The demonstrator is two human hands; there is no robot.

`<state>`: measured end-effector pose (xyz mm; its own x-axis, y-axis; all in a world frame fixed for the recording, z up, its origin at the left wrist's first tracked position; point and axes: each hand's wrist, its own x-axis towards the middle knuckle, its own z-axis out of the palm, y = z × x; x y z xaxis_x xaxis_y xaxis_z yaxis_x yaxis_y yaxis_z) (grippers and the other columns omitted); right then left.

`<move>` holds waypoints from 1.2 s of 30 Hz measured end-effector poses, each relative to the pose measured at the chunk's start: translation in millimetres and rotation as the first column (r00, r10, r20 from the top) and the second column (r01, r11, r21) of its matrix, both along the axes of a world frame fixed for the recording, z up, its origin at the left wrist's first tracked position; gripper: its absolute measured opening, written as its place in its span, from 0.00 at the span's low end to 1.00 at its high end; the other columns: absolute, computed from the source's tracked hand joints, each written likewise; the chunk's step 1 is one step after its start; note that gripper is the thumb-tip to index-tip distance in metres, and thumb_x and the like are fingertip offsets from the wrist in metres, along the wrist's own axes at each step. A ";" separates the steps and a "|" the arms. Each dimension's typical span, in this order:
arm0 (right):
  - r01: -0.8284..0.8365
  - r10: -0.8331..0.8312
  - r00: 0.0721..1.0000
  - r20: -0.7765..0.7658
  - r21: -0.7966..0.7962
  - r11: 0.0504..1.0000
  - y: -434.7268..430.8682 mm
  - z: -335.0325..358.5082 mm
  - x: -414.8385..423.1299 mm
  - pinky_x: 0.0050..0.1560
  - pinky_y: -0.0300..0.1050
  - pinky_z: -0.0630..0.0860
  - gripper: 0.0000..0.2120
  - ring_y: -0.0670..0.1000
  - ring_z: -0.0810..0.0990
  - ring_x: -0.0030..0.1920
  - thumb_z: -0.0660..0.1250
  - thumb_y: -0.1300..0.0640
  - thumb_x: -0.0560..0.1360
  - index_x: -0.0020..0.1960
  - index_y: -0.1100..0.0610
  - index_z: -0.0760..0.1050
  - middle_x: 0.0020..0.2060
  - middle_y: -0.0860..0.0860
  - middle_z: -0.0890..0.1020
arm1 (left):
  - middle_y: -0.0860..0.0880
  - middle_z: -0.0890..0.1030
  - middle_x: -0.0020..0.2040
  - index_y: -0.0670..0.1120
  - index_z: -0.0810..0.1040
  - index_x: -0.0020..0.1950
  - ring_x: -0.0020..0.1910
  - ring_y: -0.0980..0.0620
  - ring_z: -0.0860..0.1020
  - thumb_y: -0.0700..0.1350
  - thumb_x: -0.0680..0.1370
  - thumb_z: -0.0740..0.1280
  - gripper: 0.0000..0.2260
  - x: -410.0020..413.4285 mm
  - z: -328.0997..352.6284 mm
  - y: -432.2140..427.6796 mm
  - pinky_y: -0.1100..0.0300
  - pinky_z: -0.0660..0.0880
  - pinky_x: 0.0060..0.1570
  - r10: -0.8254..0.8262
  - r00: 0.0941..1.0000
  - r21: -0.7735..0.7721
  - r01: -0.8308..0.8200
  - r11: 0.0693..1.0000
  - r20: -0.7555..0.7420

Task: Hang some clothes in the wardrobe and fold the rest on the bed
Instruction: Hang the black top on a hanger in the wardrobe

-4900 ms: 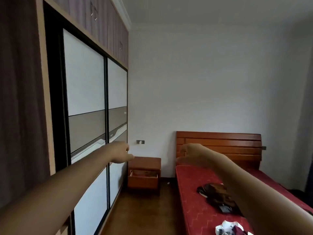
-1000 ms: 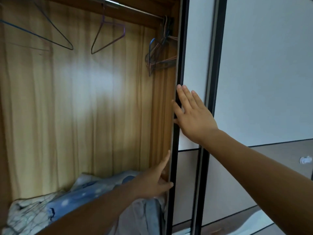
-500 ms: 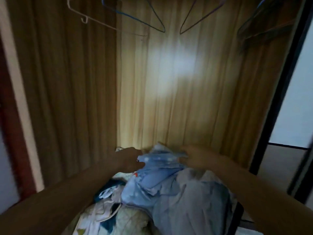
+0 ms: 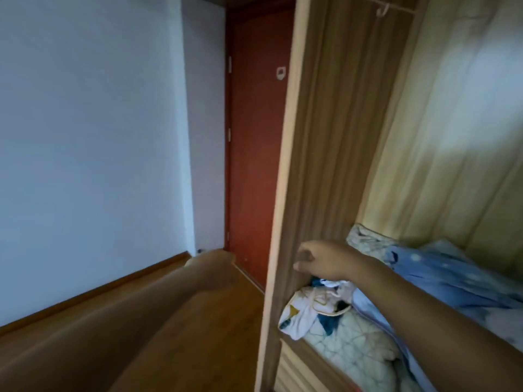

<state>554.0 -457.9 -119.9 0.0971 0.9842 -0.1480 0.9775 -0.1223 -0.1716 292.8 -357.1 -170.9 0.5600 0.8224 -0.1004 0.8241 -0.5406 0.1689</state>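
My right hand hangs loosely curled and empty, just above the clothes pile lying in the wardrobe on the right. My left hand points toward the far red door, too blurred to tell its grip.

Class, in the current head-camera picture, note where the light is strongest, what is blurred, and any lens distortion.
Head view: a bright patch glares on the wardrobe back panel; the left hand and its forearm are smeared by motion blur; the right hand is sharper; the wardrobe's front post slants and curves slightly, likely wide-angle distortion.
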 end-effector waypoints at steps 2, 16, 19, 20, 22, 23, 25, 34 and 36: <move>-0.082 0.081 0.996 -0.022 -0.019 0.996 19.4 -11.1 -58.9 0.52 0.45 0.74 0.28 0.51 0.78 0.58 0.65 0.34 0.76 0.70 0.48 0.73 0.62 0.49 0.79 | 0.52 0.80 0.62 0.53 0.76 0.67 0.58 0.50 0.79 0.59 0.78 0.63 0.20 -71.4 -15.3 -10.5 0.54 0.78 0.57 0.101 0.995 -0.015 -0.101 0.995 -0.019; -0.769 0.785 0.618 0.037 -0.178 0.614 80.0 -74.7 -487.5 0.60 0.52 0.76 0.31 0.54 0.77 0.63 0.61 0.31 0.75 0.73 0.44 0.69 0.69 0.50 0.76 | 0.47 0.75 0.68 0.50 0.72 0.72 0.65 0.45 0.75 0.60 0.80 0.63 0.24 -457.5 -63.9 -187.9 0.47 0.76 0.61 0.809 0.577 -0.161 -0.814 0.558 -0.110; -0.868 0.889 0.457 0.025 -0.208 0.451 71.7 -88.6 -570.8 0.60 0.52 0.77 0.30 0.53 0.77 0.64 0.62 0.31 0.75 0.73 0.44 0.69 0.68 0.50 0.77 | 0.47 0.75 0.66 0.50 0.74 0.70 0.63 0.45 0.76 0.61 0.79 0.63 0.24 -501.5 -73.2 -241.7 0.50 0.76 0.58 0.908 0.407 -0.164 -0.907 0.388 -0.102; -0.896 0.919 0.394 0.025 -0.211 0.391 66.4 -93.2 -596.1 0.60 0.52 0.77 0.30 0.53 0.77 0.64 0.62 0.31 0.75 0.72 0.45 0.70 0.68 0.50 0.77 | 0.47 0.75 0.65 0.50 0.74 0.69 0.62 0.45 0.76 0.61 0.79 0.63 0.23 -512.0 -76.6 -259.6 0.50 0.76 0.58 0.932 0.346 -0.162 -0.931 0.327 -0.107; -0.942 0.965 0.262 0.028 -0.212 0.262 53.9 -102.0 -640.5 0.60 0.52 0.77 0.29 0.53 0.78 0.63 0.62 0.32 0.76 0.72 0.46 0.71 0.66 0.51 0.79 | 0.47 0.75 0.63 0.50 0.75 0.68 0.62 0.44 0.76 0.61 0.78 0.63 0.22 -526.4 -82.4 -292.7 0.50 0.76 0.58 0.969 0.213 -0.161 -0.968 0.193 -0.122; -0.956 0.979 0.201 0.026 -0.215 0.202 47.6 -106.7 -659.1 0.59 0.52 0.78 0.29 0.53 0.78 0.62 0.62 0.33 0.76 0.71 0.47 0.72 0.65 0.51 0.79 | 0.46 0.76 0.62 0.50 0.75 0.67 0.61 0.44 0.77 0.60 0.78 0.64 0.21 -530.2 -85.1 -308.1 0.50 0.76 0.58 0.981 0.149 -0.159 -0.979 0.128 -0.125; -0.972 0.996 0.089 0.012 -0.219 0.090 37.1 -114.0 -689.6 0.59 0.52 0.78 0.28 0.54 0.79 0.61 0.62 0.33 0.77 0.71 0.48 0.72 0.64 0.51 0.80 | 0.46 0.76 0.61 0.50 0.76 0.66 0.60 0.43 0.77 0.59 0.78 0.64 0.21 -533.0 -90.5 -334.9 0.50 0.76 0.58 0.992 0.021 -0.162 -0.987 0.001 -0.124; -0.941 0.976 -0.213 -0.052 -0.257 -0.219 3.3 -144.9 -762.7 0.53 0.46 0.77 0.26 0.53 0.79 0.58 0.63 0.37 0.79 0.70 0.51 0.73 0.62 0.52 0.80 | 0.46 0.76 0.57 0.50 0.77 0.60 0.56 0.42 0.78 0.59 0.77 0.65 0.17 -495.2 -113.0 -405.5 0.50 0.77 0.55 0.928 -0.352 -0.202 -0.906 -0.371 -0.126; -0.924 0.963 -0.264 -0.057 -0.273 -0.270 -12.3 -152.1 -775.0 0.51 0.47 0.76 0.25 0.53 0.79 0.57 0.63 0.37 0.79 0.69 0.51 0.73 0.61 0.52 0.80 | 0.46 0.76 0.58 0.50 0.77 0.61 0.57 0.42 0.78 0.59 0.77 0.65 0.18 -487.8 -121.3 -422.1 0.50 0.77 0.55 0.903 -0.409 -0.211 -0.879 -0.428 -0.130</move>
<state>-221.0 -470.2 -271.9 -0.8935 -0.1690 -0.4160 -0.0977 0.9775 -0.1872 -195.0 -779.2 -292.2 -0.9269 0.1506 -0.3437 0.0962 0.9807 0.1702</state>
